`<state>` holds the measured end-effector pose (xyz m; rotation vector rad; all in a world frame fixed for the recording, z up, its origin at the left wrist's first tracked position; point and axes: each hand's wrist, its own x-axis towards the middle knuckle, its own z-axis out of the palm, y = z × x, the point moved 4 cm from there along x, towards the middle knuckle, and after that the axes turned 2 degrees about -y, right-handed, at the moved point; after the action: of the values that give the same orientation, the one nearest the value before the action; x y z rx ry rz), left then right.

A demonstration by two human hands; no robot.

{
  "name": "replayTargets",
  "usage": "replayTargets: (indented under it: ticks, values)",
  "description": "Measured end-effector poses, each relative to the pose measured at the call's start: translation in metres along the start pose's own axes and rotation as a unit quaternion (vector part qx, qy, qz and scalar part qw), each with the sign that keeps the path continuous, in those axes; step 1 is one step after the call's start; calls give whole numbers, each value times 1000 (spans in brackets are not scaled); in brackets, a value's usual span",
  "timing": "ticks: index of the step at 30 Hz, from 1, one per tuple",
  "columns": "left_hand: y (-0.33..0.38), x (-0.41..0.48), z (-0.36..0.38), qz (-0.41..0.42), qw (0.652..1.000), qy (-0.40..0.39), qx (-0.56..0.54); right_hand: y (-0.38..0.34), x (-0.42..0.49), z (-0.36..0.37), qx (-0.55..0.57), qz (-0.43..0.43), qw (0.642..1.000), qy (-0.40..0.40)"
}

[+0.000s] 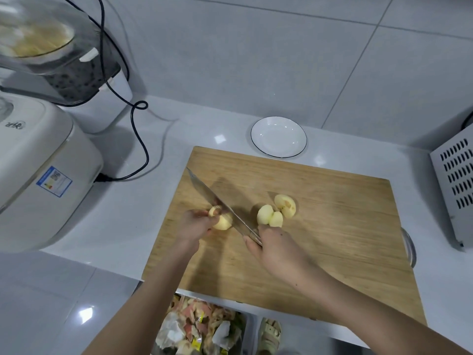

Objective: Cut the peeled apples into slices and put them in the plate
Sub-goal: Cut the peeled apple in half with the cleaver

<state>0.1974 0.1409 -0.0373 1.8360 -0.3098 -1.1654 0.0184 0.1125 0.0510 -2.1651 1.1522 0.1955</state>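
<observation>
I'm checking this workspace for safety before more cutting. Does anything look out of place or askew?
The cutting board lies skewed on the counter, and its near edge juts past the counter's edge, over the waste bin. It could tip under pressure.

Plate [279,137]: white, thin dark rim line
Cutting board [332,226]: tan wood grain
Apple pieces [270,215]: pale yellow
Counter [128,213]: glossy white
Cable [139,139]: black
Vented box [454,175], three o'clock: grey, dark slots

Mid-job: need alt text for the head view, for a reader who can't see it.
The right hand holds a knife cutting into a peeled apple piece that the left hand steadies on a wooden cutting board. More peeled pieces lie to its right, and an empty white plate sits beyond the board.
</observation>
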Motion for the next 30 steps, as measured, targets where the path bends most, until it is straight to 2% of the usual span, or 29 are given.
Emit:
replayTargets:
  ticks: [9, 21, 30]
  values:
    - [-3, 2, 1, -27, 999, 15, -34, -6, 0, -2, -48, 2, 999, 1]
    - [9, 7, 1, -34, 999, 4, 19, -17, 9, 1, -111, 17, 994, 10]
    - [14, 11, 1, -48, 998, -10, 25, -17, 23, 1, -79, 35, 996, -29]
